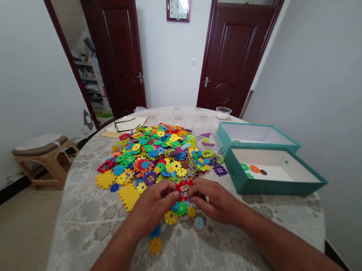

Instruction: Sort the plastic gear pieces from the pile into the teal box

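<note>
The red piece [184, 187] stands at the near edge of the pile [157, 156], midway between both hands. The left hand [153, 206] and right hand [217, 202] pinch it from either side.

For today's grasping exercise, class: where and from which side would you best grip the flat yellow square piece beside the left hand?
Probably pinch the yellow square piece by its toothed left edge, coming from above-left: it lies flat, that edge is bare, and the left hand crowds its right side.
</note>
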`<state>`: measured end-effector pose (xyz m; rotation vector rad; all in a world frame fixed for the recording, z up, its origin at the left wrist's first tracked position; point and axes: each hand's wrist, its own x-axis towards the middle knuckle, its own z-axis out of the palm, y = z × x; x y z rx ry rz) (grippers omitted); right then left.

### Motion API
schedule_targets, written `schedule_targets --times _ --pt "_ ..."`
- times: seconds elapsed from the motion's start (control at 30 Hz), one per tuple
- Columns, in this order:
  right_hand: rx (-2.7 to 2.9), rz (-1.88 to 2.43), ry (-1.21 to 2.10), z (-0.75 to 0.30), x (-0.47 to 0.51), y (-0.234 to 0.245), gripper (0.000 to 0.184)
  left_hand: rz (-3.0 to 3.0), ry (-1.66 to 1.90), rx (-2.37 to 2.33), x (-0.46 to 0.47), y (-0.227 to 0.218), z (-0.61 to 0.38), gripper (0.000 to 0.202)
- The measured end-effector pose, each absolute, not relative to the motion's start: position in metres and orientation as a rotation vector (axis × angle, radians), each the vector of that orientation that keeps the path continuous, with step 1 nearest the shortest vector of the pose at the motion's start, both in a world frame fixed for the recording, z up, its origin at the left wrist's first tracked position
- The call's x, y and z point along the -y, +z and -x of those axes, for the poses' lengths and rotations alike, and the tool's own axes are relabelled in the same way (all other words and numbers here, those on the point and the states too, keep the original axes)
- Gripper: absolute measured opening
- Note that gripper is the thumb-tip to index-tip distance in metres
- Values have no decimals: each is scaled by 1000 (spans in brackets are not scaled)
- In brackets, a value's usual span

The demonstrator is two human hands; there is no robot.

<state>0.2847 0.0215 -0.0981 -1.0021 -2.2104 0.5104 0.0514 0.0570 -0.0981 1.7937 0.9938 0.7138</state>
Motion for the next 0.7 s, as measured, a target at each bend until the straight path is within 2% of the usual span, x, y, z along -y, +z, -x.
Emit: schedule_targets --times 0.17,0.33,0.4,0.47,0.53,0.7 --pt "2002 1187 663 -319 -38 -80 18 -2001 758 -1257 -65 -88 -37 32" --pt "1275 1284 421 -365 -70 -69 58 -2125 804 -1532 -83 -91 -4 27" --pt "1192 1301 405 -372 -73 -70 65 -2155 771 -1596 -86 -93 6 26" --pt "1184 1357 449 -369 -69 -74 60 -2168 732 -1631 -85 -92 12 25" --pt "1266 1395 492 -358 -59 -82 48 -2180 667 -1626 -82 -88 15 25" --pt "1874 1223 431 -317 -38 -105 23 -2210 530 -1769 -79 -83 23 24"
